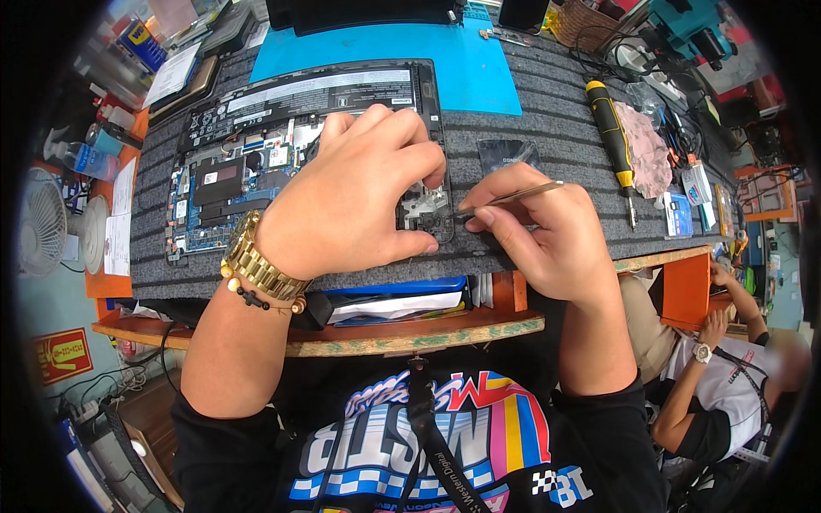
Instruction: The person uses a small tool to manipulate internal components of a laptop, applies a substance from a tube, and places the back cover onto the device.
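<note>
Laptop (pixel 256 167) under L hand (pixel 359 184), innards bared, batt. (pixel 325 90) in place beyond; R hand (pixel 547 231) pinches thin metal tool (pixel 526 193) nr. laptop edge. L grip: can't tell. Work prob. unfinished.

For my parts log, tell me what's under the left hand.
The left hand is over an opened laptop base: black battery showing beyond it, blue circuit board to its left. Whatever lies directly beneath the palm is covered.
</note>
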Tool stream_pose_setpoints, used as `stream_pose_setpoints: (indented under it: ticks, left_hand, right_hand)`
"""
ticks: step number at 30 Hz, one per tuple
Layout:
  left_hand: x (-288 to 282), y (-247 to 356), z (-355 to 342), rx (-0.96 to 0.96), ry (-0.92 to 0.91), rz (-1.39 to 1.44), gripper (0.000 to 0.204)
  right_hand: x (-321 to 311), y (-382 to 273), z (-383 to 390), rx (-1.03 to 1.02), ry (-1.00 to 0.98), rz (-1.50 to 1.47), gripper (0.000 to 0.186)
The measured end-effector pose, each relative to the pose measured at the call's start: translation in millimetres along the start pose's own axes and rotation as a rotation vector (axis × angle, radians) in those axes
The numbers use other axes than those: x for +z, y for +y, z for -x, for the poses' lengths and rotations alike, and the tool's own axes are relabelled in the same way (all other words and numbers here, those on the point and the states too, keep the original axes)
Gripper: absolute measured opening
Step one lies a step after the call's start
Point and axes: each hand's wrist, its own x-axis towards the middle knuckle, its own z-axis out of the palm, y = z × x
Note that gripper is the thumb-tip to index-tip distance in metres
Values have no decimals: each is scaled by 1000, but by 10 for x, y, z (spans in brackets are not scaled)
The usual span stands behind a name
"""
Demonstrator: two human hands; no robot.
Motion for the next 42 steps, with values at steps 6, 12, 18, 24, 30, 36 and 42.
stream_pose_setpoints:
  ticks: [6, 12, 18, 24, 30, 36, 42]
  left_hand:
    - [-5, 7, -7, 1, 0, 3, 53]
    - [-15, 19, -7, -4, -7, 1, 53]
    - [-12, 30, -10, 17, 7, 11, 51]
    - [22, 27, 0, 65, -1, 50, 40]
    - [62, 14, 5, 112, -1, 50, 34]
    - [66, -8, 8, 135, 1, 10, 29]
    - [64, 14, -10, 160, 18, -13, 28]
  right_hand:
    - [5, -5, 24, 85, 12, -81, 10]
    - [65, 96, 65, 53, 85, -253, 12]
    - [104, 132, 130, 94, 91, -269, 12]
    - [159, 207, 191, 76, 131, -321, 13]
    - [172, 157, 179, 60, 140, -273, 13]
    - [170, 134, 161, 42, 137, -225, 13]
    - [175, 154, 171, 11, 146, -220, 13]
